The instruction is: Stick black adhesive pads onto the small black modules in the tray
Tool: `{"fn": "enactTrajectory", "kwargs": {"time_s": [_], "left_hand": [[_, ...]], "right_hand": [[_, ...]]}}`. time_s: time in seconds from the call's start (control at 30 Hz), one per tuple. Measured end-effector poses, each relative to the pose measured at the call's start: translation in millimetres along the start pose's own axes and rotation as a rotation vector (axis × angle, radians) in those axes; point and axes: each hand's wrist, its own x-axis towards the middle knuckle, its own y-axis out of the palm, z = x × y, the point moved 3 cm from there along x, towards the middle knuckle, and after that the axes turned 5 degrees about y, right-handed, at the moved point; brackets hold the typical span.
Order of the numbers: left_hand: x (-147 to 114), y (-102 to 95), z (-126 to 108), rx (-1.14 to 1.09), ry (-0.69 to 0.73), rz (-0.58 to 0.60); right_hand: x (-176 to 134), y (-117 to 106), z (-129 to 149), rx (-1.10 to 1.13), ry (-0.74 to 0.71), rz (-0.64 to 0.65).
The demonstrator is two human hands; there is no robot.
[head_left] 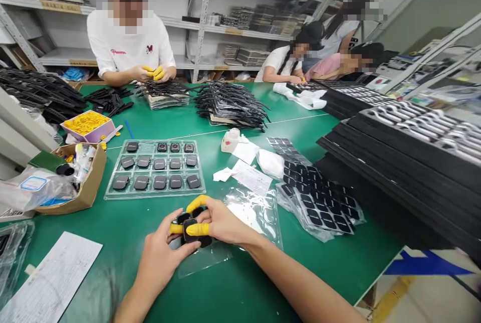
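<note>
Close pinch, left hand (162,247) and right hand (222,221): black square piece (189,238).

On the green table (124,243), a cardboard box (84,198) holds mixed small items, with a lilac box (101,135) of yellow finger covers (85,123) just behind it and a printed sheet (56,273) in front. Farther behind the cardboard box, loose black straps (112,100) lie near a co-worker (130,47) in a white T-shirt, with metal shelves (205,24) beyond. Well to the cardboard box's right stands a stack of black trays (406,177)
</note>
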Motion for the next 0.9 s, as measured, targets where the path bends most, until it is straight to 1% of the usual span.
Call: {"fn": "enactTrajectory", "kwargs": {"time_s": [0.1,0.2,0.3,0.37,0.43,0.47,0.53,0.57,0.6,0.63,0.67,0.7,0.73,0.77,0.8,0.9], "left_hand": [[-1.1,-0.3,-1.5,0.043,0.033,0.005],[-2.5,-0.3,-3.3,-0.007,0.066,-0.008],[-3.2,0.8,-4.1,-0.065,0.117,-0.02],[-2.6,1.3,-3.3,-0.105,0.141,-0.041],[-1.8,1.2,-1.7,-0.138,0.14,-0.066],[-1.7,1.0,-1.1,-0.145,0.134,-0.076],[-2.8,0.6,-1.3,-0.141,0.132,-0.09],[-3.9,0.4,-2.0,-0.132,0.138,-0.098],[-5.1,0.3,-2.8,-0.121,0.145,-0.103],[-6.0,0.3,-3.4,-0.109,0.15,-0.103],[-6.6,0.4,-3.6,-0.096,0.153,-0.098],[-6.7,0.6,-3.3,-0.085,0.152,-0.089],[-6.4,0.8,-2.5,-0.079,0.147,-0.079],[-5.8,1.0,-1.3,-0.078,0.14,-0.072],[-5.3,1.1,0.0,-0.082,0.135,-0.071],[-4.4,1.6,2.5,-0.091,0.13,-0.078]], "right_hand": [[-1.3,-0.2,-0.1,0.002,-0.022,-0.013],[-2.9,7.6,1.2,0.002,-0.082,-0.025],[-9.1,15.4,8.4,-0.119,-0.208,-0.07],[-19.0,12.4,15.3,-0.219,-0.287,-0.116],[-31.2,-2.5,20.4,-0.221,-0.311,-0.112],[-36.7,-14.5,21.3,-0.183,-0.298,-0.083],[-44.1,-47.3,19.3,-0.012,-0.252,-0.088],[-45.8,-65.6,16.2,-0.048,-0.218,-0.15],[-46.2,-84.0,12.0,-0.176,-0.165,-0.256],[-45.8,-101.4,7.9,-0.344,-0.125,-0.398],[-44.9,-117.0,4.6,-0.496,-0.097,-0.569],[-42.7,-128.8,1.7,-0.599,-0.08,-0.717],[-38.7,-136.7,-0.3,-0.659,-0.078,-0.835],[-32.5,-140.7,-1.5,-0.686,-0.092,-0.914],[-24.1,-140.9,-1.5,-0.708,-0.119,-0.948],[5.6,-125.8,3.2,-0.867,-0.192,-0.919]]}}
